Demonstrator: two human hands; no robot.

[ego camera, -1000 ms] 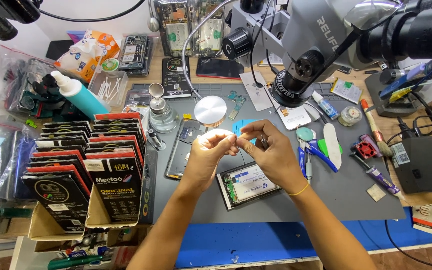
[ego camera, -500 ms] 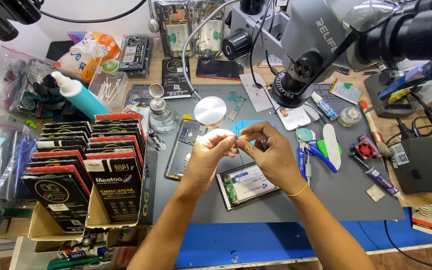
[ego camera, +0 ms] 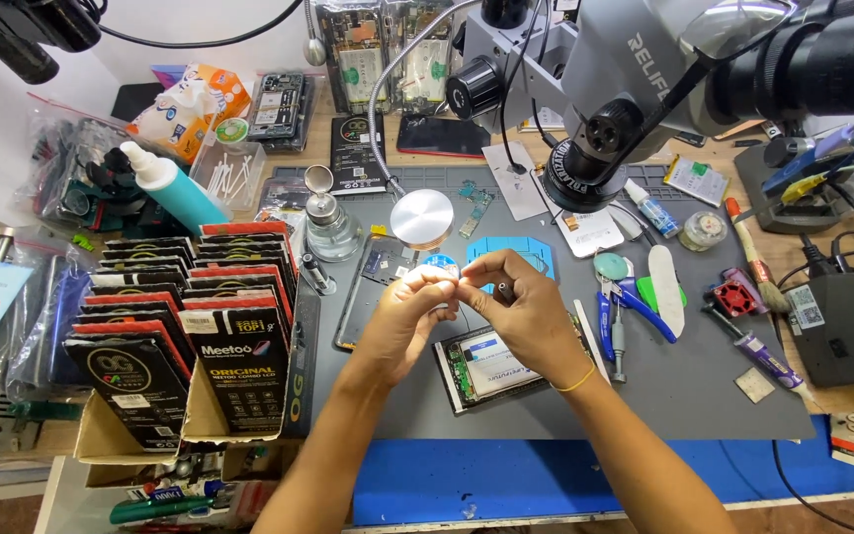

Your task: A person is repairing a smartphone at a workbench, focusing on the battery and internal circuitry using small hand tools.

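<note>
2 hands, left hand (ego camera: pixel 409 309) and right hand (ego camera: pixel 516 309), pinch 1 tape roll (ego camera: pixel 440 267).

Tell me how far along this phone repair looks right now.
Done: the opened phone lies on the grey mat with its back off and insides showing. In hand: the left hand and right hand pinch a small roll of tape above it. Left: the phone is not yet closed.

Opened phone (ego camera: pixel 491 364) lies on mat (ego camera: pixel 684 396), boxes (ego camera: pixel 190 326) left, pliers (ego camera: pixel 625 302) right.
</note>
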